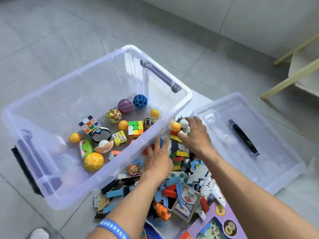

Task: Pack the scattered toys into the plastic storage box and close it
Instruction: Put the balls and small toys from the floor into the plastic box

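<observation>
Both hands are down in the toy pile (pixel 179 171) beside the half-filled storage box (pixel 103 173); left hand (pixel 159 158) flat, right hand (pixel 196 135) seemingly curling round small balls (light, rolly; scoop from beneath).

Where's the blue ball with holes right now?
Head view: the blue ball with holes lies inside the clear plastic storage box, at its far end, right of the purple striped ball.

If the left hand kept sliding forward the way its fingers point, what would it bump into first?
Most likely the box wall. The left hand lies on the toy pile with its fingertips already right at the box's near side; a blue piece peeks out beside them. Depth is hard to judge.
</observation>
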`<state>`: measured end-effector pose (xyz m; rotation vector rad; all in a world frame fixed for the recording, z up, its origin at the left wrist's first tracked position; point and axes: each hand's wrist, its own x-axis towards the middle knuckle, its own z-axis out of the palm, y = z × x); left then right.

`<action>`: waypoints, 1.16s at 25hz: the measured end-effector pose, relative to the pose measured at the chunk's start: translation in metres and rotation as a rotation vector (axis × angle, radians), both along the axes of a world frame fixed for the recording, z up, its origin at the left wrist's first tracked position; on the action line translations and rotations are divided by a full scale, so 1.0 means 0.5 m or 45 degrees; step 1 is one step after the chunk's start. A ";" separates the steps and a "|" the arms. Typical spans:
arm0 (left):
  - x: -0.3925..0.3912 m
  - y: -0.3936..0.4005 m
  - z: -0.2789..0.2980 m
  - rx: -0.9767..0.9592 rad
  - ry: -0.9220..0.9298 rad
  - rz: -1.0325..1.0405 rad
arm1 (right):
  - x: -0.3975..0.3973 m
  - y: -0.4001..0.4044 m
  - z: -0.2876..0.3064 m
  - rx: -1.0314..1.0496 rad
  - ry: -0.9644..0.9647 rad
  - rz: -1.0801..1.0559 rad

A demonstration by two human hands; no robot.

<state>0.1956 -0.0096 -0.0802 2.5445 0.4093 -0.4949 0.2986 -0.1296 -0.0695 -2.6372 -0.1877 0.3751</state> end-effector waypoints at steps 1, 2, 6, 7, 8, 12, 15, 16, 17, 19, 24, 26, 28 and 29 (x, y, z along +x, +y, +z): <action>0.006 -0.001 -0.021 0.040 -0.028 -0.047 | 0.025 0.014 -0.023 -0.151 0.003 0.147; 0.007 -0.002 -0.043 0.067 -0.092 -0.070 | 0.043 0.024 -0.050 -0.276 0.011 0.283; 0.006 0.005 -0.078 0.135 -0.267 -0.046 | 0.020 0.037 -0.121 -0.355 -0.065 0.437; 0.004 0.004 -0.076 0.132 -0.261 -0.039 | -0.008 0.037 -0.132 -0.402 -0.154 0.481; 0.002 0.002 -0.072 0.112 -0.235 -0.024 | -0.036 0.032 -0.138 -0.433 -0.250 0.502; -0.006 0.000 -0.041 -0.027 -0.270 0.123 | -0.112 0.006 -0.104 -0.127 -0.373 0.204; -0.071 0.009 0.004 -0.176 -0.425 0.397 | -0.174 0.005 -0.055 0.143 -0.125 -0.175; -0.104 0.019 0.010 -0.174 -0.437 0.488 | -0.194 0.008 -0.042 0.168 -0.045 -0.224; -0.136 0.033 0.010 -0.139 -0.436 0.558 | -0.212 0.011 -0.033 0.224 0.049 -0.269; -0.189 0.076 -0.002 0.011 -0.333 0.556 | -0.237 0.014 -0.015 0.413 0.216 -0.445; -0.225 0.092 -0.043 0.413 0.137 0.060 | -0.353 -0.028 0.036 0.602 0.391 -0.891; -0.234 0.088 -0.048 0.349 0.077 0.083 | -0.425 -0.031 0.051 0.529 0.373 -0.871; -0.251 0.092 -0.043 0.289 0.025 0.129 | -0.480 -0.019 0.043 0.294 0.216 -0.484; -0.263 0.097 -0.039 0.248 -0.028 0.185 | -0.501 -0.005 0.032 0.147 0.139 -0.220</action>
